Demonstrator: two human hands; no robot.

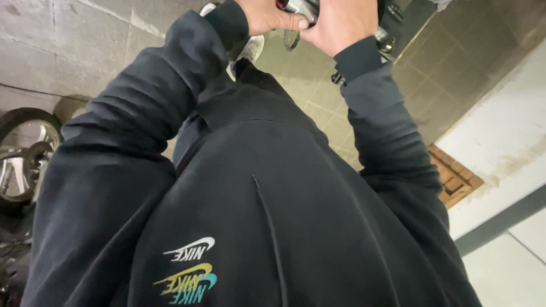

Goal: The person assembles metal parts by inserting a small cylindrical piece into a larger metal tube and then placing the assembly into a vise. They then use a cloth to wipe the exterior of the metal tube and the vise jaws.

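At twelve o'clock, both hands meet on a shiny chrome metal part [300, 8] at the top edge: the left hand [270, 16] pinches it with the thumb pressed against the metal, while the right hand [341, 23] wraps around it from the one o'clock side. Dark sweatshirt sleeves [142, 102] fill the centre. A spoked wheel with tyre [25, 150] sits at nine o'clock on the paved floor [68, 40]; a brick-coloured floor grate [455, 179] lies at three o'clock.

Floor's grey paving slabs [318, 96], kinda worn. A spoked wheel [23, 153] stands on it at 9 o'clock, and there's a brick-red grate [455, 177] set in around 3 o'clock.
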